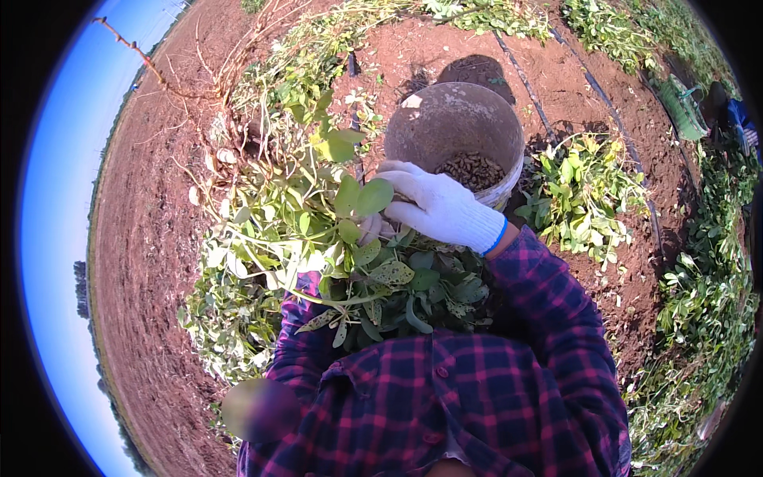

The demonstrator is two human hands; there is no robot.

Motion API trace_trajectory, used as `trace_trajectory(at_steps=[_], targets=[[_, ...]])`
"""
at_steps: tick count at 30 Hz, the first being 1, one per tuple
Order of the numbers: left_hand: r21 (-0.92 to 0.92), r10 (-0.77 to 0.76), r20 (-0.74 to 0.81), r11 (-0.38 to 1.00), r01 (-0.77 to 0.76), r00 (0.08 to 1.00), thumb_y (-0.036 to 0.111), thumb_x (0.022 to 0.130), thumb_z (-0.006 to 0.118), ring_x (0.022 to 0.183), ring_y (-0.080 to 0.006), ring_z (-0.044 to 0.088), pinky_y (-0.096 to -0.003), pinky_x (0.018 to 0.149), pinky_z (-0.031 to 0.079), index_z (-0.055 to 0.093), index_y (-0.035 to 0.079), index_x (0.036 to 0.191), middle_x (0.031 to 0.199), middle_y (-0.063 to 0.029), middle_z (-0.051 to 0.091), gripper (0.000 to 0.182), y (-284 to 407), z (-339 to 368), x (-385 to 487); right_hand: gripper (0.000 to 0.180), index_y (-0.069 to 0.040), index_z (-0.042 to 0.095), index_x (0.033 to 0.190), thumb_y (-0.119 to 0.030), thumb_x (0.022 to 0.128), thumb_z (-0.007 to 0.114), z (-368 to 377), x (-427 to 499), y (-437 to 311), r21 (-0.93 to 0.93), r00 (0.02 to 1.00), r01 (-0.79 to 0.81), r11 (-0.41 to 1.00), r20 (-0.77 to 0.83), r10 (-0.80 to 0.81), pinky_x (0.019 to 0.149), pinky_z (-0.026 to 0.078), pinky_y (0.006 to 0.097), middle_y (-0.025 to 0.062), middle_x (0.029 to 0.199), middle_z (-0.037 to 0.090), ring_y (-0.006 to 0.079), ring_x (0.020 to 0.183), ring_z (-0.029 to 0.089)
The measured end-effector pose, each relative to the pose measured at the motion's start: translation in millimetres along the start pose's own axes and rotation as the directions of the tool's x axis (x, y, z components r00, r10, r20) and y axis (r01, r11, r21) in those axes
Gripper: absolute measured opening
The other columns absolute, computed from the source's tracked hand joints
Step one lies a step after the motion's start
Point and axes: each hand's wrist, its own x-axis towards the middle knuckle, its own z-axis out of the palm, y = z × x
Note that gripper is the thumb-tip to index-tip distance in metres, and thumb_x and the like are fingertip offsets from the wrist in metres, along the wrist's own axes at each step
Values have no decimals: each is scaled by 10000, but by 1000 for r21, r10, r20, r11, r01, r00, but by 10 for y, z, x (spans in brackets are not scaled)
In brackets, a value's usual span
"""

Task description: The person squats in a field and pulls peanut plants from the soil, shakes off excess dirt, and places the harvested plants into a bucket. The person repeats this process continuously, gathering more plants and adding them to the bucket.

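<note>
My right hand (438,206), in a white knit glove with a blue cuff edge, reaches left across the near side of a bucket (411,137). Its fingers bend in among the leaves of a peanut plant (298,232); leaves hide whether anything is pinched between them. Shaded glove fingers of my left hand (371,229) show among the stems, closed on the plant, and foliage covers the rest of that hand. Tangled roots and a few pale pods (226,156) stick out at the plant's upper left. Inside the bucket lies a layer of peanut pods (471,170).
Pulled peanut plants (587,197) lie on reddish soil right of the bucket. Dark drip lines (620,125) run along the ground. At the far right a green container (682,107) stands near a partly visible person (742,128). Bare ploughed field (137,268) stretches to the left.
</note>
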Motion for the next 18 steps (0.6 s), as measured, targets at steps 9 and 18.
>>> trace_trajectory(at_steps=[9,18], targets=[[323,57,-350,944,63,935,337,991,655,864,-186,614,-435,963,443,631,189,1001,873,23,605,151,107,230,-158,397,22,642,1326,-187,994,585,-533,-200,-336,506,822,-548,666,182,539,577,539,278,41,671,642,96,578,614],[790,324,-596,400,464,735,326,994,626,961,-215,609,-438,981,456,635,191,1096,996,-11,612,169,293,543,241,342,19,657,1275,-37,940,623,-1011,-601,-377,827,842,37,561,-328,428,539,415,225,48,913,699,67,660,549]])
